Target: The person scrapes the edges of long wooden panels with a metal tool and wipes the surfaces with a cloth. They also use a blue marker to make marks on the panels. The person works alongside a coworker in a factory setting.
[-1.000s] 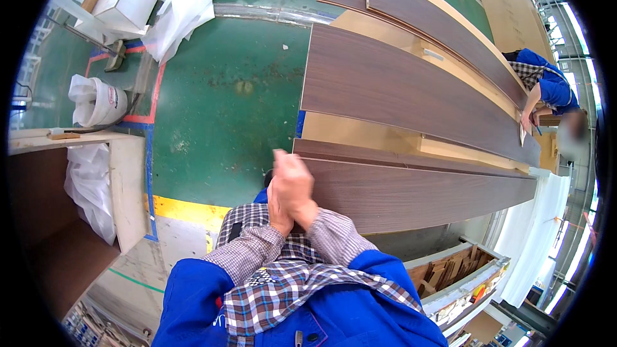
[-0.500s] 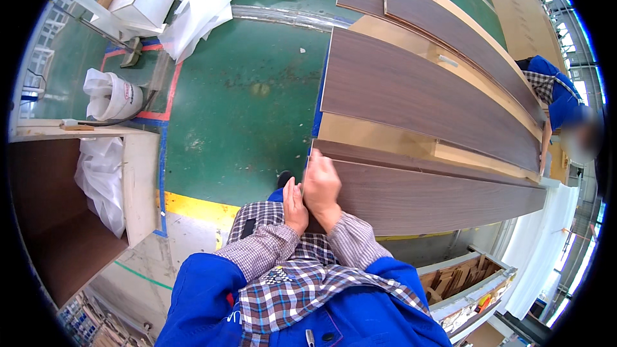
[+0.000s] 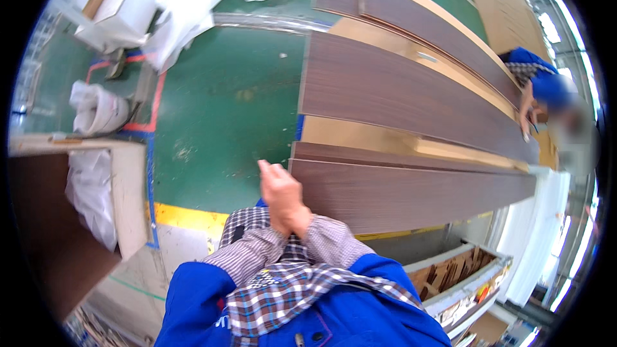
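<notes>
My right hand (image 3: 288,196) is closed and lies against my left hand (image 3: 275,217) in front of my apron, just off the left end of the nearest dark brown wood-grain panel (image 3: 411,196). Whatever the curled right fingers hold, if anything, is hidden. Most of the left hand is covered by the right, and its fingers are not clear. Another dark panel (image 3: 398,93) lies farther back, on tan board (image 3: 360,133). Behind it are two overlapping dark panels (image 3: 437,35).
At the far right a person in blue (image 3: 546,83) reaches to the panel ends. On my left are an open cabinet (image 3: 128,186) with plastic sheeting and a white bucket (image 3: 103,112). A bin of wood offcuts (image 3: 450,276) stands at lower right. Green floor (image 3: 218,109) lies ahead.
My right hand has moved left, off the panel's edge, and come together with my left hand. The other person's arm now reaches to the panels. The view has shifted slightly.
</notes>
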`<action>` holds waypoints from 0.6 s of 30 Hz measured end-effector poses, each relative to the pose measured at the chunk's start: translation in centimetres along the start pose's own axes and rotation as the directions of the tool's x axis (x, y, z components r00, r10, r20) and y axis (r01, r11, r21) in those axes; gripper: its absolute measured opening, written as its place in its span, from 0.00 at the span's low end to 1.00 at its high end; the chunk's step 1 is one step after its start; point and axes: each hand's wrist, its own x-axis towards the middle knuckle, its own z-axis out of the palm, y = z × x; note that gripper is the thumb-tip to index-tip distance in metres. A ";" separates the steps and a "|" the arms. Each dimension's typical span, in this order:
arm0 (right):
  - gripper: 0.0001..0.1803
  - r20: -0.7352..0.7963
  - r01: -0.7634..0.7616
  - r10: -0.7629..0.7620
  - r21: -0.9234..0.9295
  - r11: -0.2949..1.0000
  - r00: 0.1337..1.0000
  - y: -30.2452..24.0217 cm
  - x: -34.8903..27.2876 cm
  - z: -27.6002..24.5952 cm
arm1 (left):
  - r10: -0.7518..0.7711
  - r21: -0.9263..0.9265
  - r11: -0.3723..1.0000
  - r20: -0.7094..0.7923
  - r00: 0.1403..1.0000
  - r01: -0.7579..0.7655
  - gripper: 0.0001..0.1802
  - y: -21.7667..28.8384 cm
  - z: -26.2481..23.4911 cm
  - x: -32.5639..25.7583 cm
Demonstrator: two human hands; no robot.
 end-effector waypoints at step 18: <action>0.13 -0.453 -0.500 0.291 -0.458 0.735 0.843 28.3 -8.1 -24.4 | -0.062 -0.268 0.963 -0.331 0.942 -0.031 0.29 2.5 -3.8 -2.4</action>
